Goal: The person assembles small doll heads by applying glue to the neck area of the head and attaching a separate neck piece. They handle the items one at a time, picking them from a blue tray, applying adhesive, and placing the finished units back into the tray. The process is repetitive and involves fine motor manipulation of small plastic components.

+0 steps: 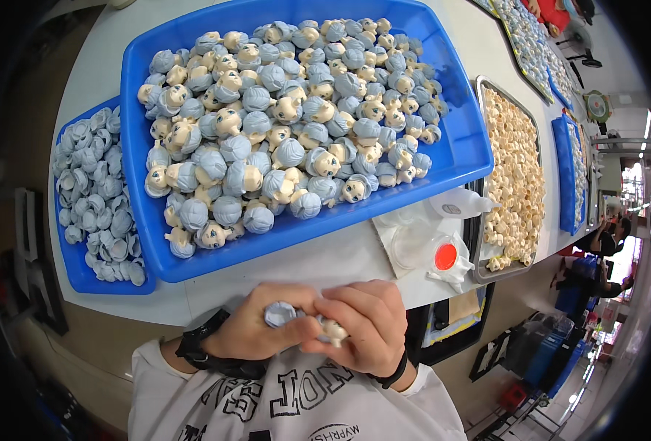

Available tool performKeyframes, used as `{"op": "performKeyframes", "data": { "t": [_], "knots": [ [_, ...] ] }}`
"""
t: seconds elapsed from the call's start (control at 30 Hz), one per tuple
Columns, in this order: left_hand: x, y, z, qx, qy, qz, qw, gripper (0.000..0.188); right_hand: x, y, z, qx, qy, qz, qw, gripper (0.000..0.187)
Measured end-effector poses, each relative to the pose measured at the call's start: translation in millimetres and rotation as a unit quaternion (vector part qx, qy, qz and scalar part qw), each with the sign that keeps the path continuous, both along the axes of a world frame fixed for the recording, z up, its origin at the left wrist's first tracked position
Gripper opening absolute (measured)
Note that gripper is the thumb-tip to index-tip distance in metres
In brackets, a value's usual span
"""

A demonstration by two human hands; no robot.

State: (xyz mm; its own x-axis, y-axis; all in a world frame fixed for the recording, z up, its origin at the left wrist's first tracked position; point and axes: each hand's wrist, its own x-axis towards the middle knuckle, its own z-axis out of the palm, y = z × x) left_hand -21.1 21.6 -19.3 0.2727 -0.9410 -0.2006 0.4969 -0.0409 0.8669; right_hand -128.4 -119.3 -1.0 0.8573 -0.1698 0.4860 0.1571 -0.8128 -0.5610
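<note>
The 2 hands meet in front of the white shirt (384, 413), near the table edge. The left hand (255, 328) is curled, thumb and fingers closed on a pale blue hair piece (280, 314). The right hand (373, 321) bends its fingers around a small cream doll part (333, 333). Beyond them, a big blue tub (459, 151) of doll heads (288, 110) stands between a smaller blue tray (108, 287) and a metal tray (502, 275).

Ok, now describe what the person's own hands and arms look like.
Both the left hand and the right hand are ungloved. The left wrist wears a wide black strap, perhaps a watch; the right has a slim black band. Loose, whitish sleeves cover the arms, ending short of the wrists.
</note>
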Motion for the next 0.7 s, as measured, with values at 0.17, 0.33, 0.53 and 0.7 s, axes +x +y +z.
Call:
{"op": "performKeyframes", "data": {
  "t": [0.17,0.33,0.53,0.7],
  "knots": [
    [-4,-5,0,-0.048,-0.106,0.03,0.993,0.02,19,-10,32,0.045,-0.005,-0.001,0.999,0.049],
    [-13,-3,1,0.006,-0.184,0.092,0.979,0.016,68,-2,44,0.038,0.065,-0.087,0.993,0.07],
    [-7,-1,0,-0.015,-0.038,-0.056,0.998,0.022,3,-4,33,0.116,0.126,0.171,0.97,0.062],
    [16,3,-1,0.026,-0.014,-0.34,0.94,0.047,-16,-2,14,0.128,0.105,0.178,0.97,0.052]
  ]
}}
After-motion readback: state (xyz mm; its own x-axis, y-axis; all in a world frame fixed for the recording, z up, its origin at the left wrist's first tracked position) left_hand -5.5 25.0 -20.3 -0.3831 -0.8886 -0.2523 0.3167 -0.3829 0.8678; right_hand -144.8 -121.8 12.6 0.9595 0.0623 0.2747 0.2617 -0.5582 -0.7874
